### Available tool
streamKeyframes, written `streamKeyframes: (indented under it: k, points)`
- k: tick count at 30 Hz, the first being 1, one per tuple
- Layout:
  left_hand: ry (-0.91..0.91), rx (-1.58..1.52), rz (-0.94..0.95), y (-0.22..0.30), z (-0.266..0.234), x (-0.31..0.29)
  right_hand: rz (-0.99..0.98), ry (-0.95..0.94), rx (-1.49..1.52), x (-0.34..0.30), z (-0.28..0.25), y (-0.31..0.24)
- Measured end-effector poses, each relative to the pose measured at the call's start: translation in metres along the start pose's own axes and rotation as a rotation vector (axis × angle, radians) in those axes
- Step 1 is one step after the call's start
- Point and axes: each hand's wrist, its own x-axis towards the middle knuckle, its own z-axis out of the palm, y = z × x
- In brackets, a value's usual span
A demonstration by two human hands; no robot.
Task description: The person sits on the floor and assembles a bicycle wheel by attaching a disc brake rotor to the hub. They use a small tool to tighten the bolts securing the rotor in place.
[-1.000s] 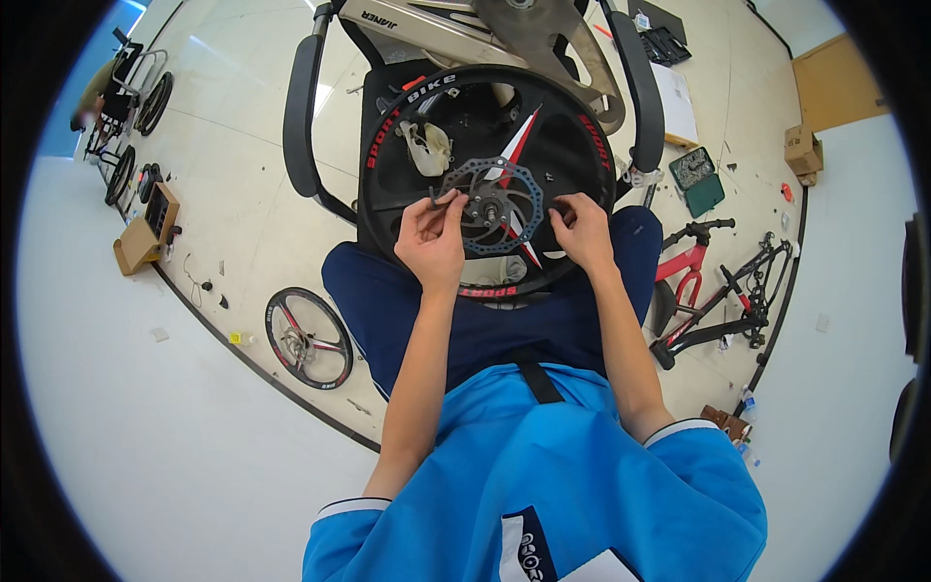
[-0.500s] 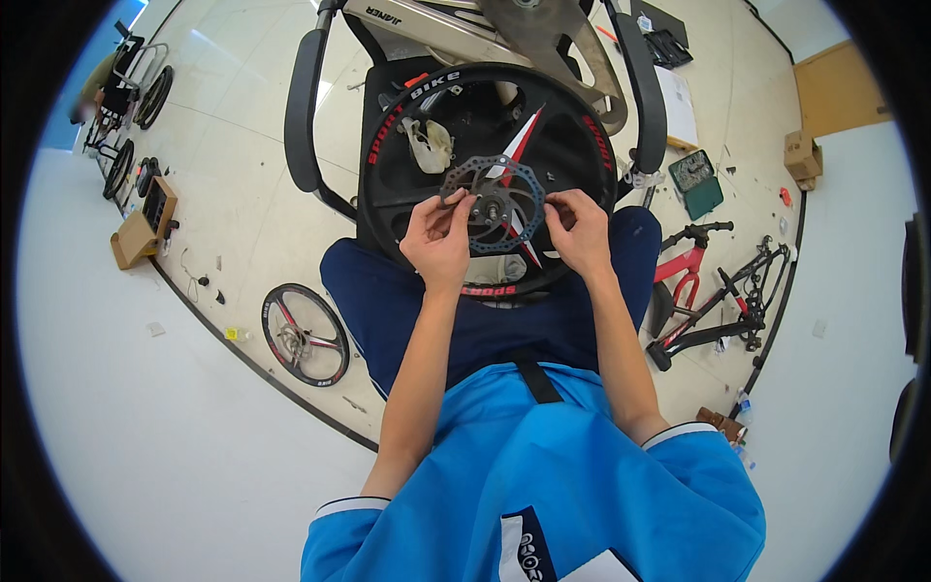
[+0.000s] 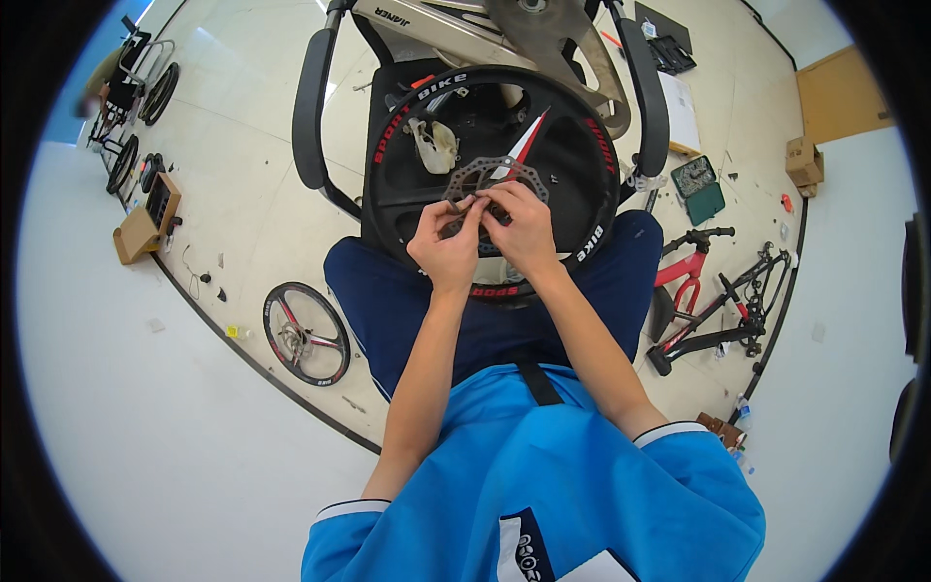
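A black bicycle wheel (image 3: 603,199) with red-and-white spokes lies flat on the chair in front of me. At its middle is a metal brake disc (image 3: 529,175) with holes round its edge. My left hand (image 3: 448,247) and my right hand (image 3: 522,231) meet over the disc's hub, fingertips pinched together. Whatever is between the fingertips is too small to make out. My hands cover the hub and the near part of the disc. A crumpled clear plastic bag (image 3: 434,147) shows through an opening between the spokes.
Chair armrests (image 3: 312,112) rise on both sides, with a silver bike frame (image 3: 436,31) beyond. A second wheel (image 3: 294,339) is on the floor at left. To the right are a red-and-black bike frame (image 3: 690,276), a green case (image 3: 705,202) of small parts and cardboard boxes (image 3: 803,160).
My right hand has moved left from the disc's right edge to join my left hand over the hub. The left hand has stayed nearly in place.
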Motion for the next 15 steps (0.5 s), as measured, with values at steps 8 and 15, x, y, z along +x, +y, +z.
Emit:
streamKeyframes:
  k: [8,15]
  points:
    - [-0.195,0.085,0.177,0.014,-0.025,0.003,-0.156,-0.038,-0.014,0.002,-0.003,0.014]
    - [-0.376,0.38,0.671,0.042,-0.054,0.038,-0.15,-0.043,-0.029,0.002,-0.002,0.011]
